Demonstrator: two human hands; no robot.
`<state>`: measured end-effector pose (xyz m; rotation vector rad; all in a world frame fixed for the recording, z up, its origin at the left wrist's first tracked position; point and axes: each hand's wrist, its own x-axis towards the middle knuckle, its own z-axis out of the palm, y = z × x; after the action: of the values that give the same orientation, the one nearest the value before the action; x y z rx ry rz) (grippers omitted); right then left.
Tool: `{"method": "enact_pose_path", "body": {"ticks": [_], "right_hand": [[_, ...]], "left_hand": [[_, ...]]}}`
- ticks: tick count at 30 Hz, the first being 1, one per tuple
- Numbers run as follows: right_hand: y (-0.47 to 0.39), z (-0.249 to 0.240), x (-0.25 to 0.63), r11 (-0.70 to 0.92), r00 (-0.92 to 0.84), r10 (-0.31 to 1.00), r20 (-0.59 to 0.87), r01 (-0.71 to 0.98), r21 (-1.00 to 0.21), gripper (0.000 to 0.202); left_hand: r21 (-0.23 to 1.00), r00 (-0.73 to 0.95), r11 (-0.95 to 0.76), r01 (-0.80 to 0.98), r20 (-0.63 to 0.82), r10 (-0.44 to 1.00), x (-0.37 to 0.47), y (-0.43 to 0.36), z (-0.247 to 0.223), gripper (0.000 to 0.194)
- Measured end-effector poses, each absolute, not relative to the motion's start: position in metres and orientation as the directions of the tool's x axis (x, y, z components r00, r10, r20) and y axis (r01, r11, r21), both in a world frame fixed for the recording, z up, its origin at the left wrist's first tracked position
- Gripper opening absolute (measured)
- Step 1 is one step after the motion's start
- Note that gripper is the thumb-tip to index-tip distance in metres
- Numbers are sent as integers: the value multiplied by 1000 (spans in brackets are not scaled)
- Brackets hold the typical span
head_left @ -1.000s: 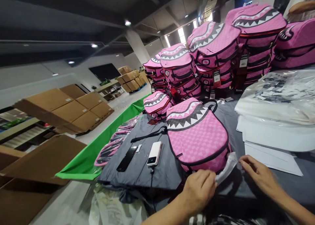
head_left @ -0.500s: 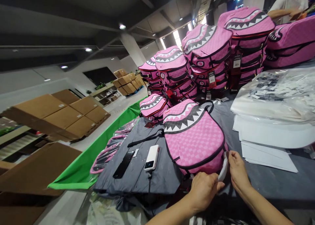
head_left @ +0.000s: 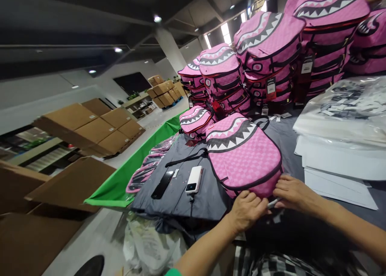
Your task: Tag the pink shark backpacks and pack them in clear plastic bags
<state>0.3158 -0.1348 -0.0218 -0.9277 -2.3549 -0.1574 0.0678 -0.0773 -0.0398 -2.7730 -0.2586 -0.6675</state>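
A pink checkered backpack (head_left: 247,159) with a black-and-white jagged-tooth band lies on the grey-covered table, its bottom end towards me. My left hand (head_left: 249,209) is closed against that bottom end. To its right, my right hand (head_left: 292,193) has its fingers bent at the backpack's lower corner. A short whitish strip (head_left: 274,203) runs between the two hands, with its ends inside my fingers. I cannot make out what the strip is. A white power bank (head_left: 194,179) with a cable and a black phone (head_left: 163,184) lie left of the backpack.
Stacks of pink backpacks (head_left: 268,46) with hang tags stand along the back. White sheets (head_left: 340,187) and a clear plastic bag (head_left: 358,99) of small pieces lie on the right. A green cloth edge (head_left: 135,159) and cardboard boxes (head_left: 90,123) are on the left.
My view has shifted, so the scene sits further right and higher. My right hand has turned flatter and come closer to the backpack's bottom; less of the whitish strip shows.
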Motion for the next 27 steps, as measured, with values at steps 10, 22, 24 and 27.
{"method": "enact_pose_path", "body": {"ticks": [10,22,24,27], "right_hand": [[-116,-16,320,724,-614,437,657,674,149,24],[-115,-37,331,681,-407,597,691,712,-170,22],[-117,-40,333,662,-397,608,688,731,-163,21],[-117,-43,333,637,-382,607,697,758,-140,23]], "left_hand": [[-15,757,-864,504,489,433,17,-80,-35,35],[560,873,-698,447,-102,477,150,-72,48,50],[580,847,-655,484,-122,517,151,-71,44,53],[655,798,-518,550,-227,559,149,-70,38,66]]}}
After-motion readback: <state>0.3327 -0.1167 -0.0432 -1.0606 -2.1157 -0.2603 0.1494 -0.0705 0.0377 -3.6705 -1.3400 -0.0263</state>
